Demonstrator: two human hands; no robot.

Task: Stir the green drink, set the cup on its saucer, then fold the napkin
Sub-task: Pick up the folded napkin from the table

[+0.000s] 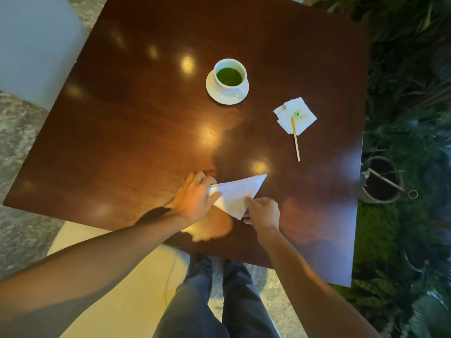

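White napkin, folded into a triangle, lies near the front edge of the dark wood surface. We see our left hand pressing its left corner with thumb across it, our right hand pinching its near tip. Farther back, the cup of green drink sits on its saucer; a stirrer lies partly on a 2nd napkin.

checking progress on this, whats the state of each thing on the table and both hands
cup: upright on its saucer, holding green drink
stir stick: lying with its tip on the stained napkin
folded napkin: triangle, flat on the table
left hand: pinching the triangle's left corner
right hand: pinching its near corner
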